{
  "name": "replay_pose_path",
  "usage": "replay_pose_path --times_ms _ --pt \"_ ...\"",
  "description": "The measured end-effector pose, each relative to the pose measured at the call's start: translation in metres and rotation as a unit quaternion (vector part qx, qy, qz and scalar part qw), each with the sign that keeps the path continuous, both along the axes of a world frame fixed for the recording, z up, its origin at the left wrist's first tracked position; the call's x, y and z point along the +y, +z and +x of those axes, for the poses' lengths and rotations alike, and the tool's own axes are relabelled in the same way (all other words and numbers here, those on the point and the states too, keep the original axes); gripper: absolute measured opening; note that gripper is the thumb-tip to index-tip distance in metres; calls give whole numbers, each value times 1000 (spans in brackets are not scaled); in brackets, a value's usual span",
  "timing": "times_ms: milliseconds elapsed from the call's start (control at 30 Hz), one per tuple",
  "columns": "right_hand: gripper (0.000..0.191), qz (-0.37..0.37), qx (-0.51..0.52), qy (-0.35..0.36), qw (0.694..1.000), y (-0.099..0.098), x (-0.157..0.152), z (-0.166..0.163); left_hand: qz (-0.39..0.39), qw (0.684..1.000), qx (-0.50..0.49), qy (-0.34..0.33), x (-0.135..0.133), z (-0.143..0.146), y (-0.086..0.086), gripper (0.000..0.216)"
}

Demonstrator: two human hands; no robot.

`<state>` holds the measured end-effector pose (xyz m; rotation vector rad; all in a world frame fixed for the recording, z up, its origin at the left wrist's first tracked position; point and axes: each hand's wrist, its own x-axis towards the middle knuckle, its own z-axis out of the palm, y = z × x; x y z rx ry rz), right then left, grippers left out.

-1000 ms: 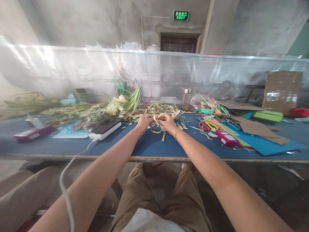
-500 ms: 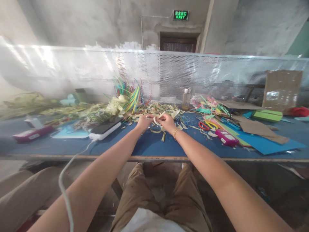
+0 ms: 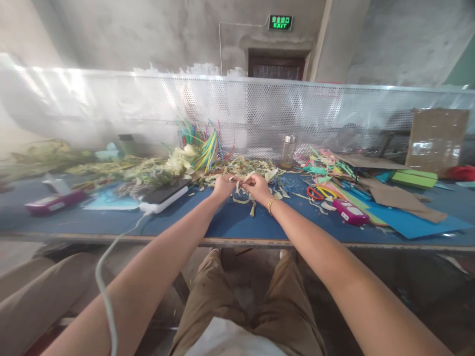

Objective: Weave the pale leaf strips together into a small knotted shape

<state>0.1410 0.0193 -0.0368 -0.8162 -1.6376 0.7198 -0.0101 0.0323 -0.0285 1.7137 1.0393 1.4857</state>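
Note:
Pale cream strips, thin and curled like paper or husk, run between my two hands above the blue table. My left hand is closed, its fingertips pinching the strip from the left. From the right, my right hand pinches the same strip, thumb and forefinger pressed together, a gold bracelet on its wrist. The fingertips almost meet, and the exact grip between them is too small to make out. Just beyond lies a heap of pale green and cream strips. A loose strip hangs or lies below my hands.
A white-and-black device with a cable lies left, near a purple box. Coloured pipe cleaners and a glass bottle stand behind. To the right are scissors, another purple box and blue card. Someone's leg shows at left.
My hands stay together on the strip with only slight finger movement. The whole view has shifted a little, so things sit slightly further right.

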Motion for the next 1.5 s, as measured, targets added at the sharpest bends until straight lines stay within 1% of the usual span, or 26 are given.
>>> replay_pose_path --times_ms 100,200,300,433,500,567,633,700,733,767,800,867,900,933,967,1000,1067,1133,1167,1233,1333,1400,1500 --pt "17 -24 28 -8 999 3 -1 1 -53 998 -28 -37 -1 -1 0 27" --pt "18 -54 58 -30 996 6 -1 5 -103 988 -71 -86 -1 -2 1 42" --pt "18 -78 72 -39 994 8 0 9 -126 982 -89 -110 1 -3 0 55" --pt "20 -95 97 -25 990 9 0 11 -160 976 -105 -104 3 -3 -1 51" --pt "21 -109 122 0 986 11 -2 10 -177 966 -151 -109 3 -2 0 48" --pt "23 -126 149 29 980 12 -3 10 -201 949 -218 -106 3 -3 3 41" --pt "24 -137 176 52 974 14 -4 10 -243 926 -273 -93 3 -3 6 31" --pt "26 -145 201 64 967 15 -4 11 -287 908 -296 -77 4 -5 8 31" --pt "28 -150 212 66 964 15 -4 12 -297 905 -298 -64 3 -6 9 33" --pt "29 -156 220 66 961 15 -3 13 -283 911 -298 -36 3 -7 10 35" --pt "30 -161 226 66 958 15 -2 13 -245 923 -297 6 2 -7 10 35" --pt "31 -168 235 59 955 14 0 15 -111 950 -272 103 -1 -8 11 33" --pt "31 -169 239 55 955 14 1 15 -35 959 -246 139 -2 -8 11 31" --pt "32 -167 241 50 955 14 2 15 26 967 -206 145 -5 -8 11 32" --pt "32 -164 243 46 955 13 2 16 64 976 -166 128 -7 -7 11 34" --pt "32 -160 243 43 956 13 3 16 84 985 -120 91 -8 -6 10 34" --pt "33 -153 242 44 957 13 3 15 91 996 -11 2 -11 -3 9 29" --pt "34 -151 237 51 958 14 2 15 81 995 47 -42 -11 -1 7 24" --pt "35 -153 233 54 959 15 1 15 69 995 57 -48 -10 0 6 22" --pt "36 -160 220 60 960 15 0 15 50 996 54 -41 -8 1 5 22" --pt "37 -179 196 73 961 16 -2 14 50 998 28 -26 -3 1 4 24" --pt "38 -192 182 85 961 15 -3 13 51 998 14 -36 -2 1 3 24" --pt "40 -205 170 97 959 14 -4 11 38 997 -5 -67 -1 1 2 22"
